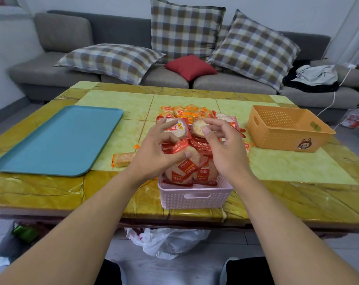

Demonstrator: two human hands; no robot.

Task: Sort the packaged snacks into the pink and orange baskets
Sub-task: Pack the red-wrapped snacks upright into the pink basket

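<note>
Both hands work over the pink basket [195, 195] on the bench [298, 167].

The left hand [153, 155] pinches a red-wrapped snack [179, 146]; the right hand [225, 149] grips a round cracker packet [199, 125] (fingers curled). The snack pile [186, 113] lies just behind; the orange basket [287, 128] stands apart at right, 1 blue tray [57, 140] at left.

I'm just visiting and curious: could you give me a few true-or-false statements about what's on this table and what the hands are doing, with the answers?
1. The orange basket has nothing in it. True.
2. The pink basket holds red-wrapped snack packets. True.
3. The blue tray is piled with snacks. False: nothing lies on it.
4. The left hand pinches a red packet. True.
5. The right hand rests flat on the table. False: it is raised over the snack pile, fingers curled round a round snack packet.
</note>
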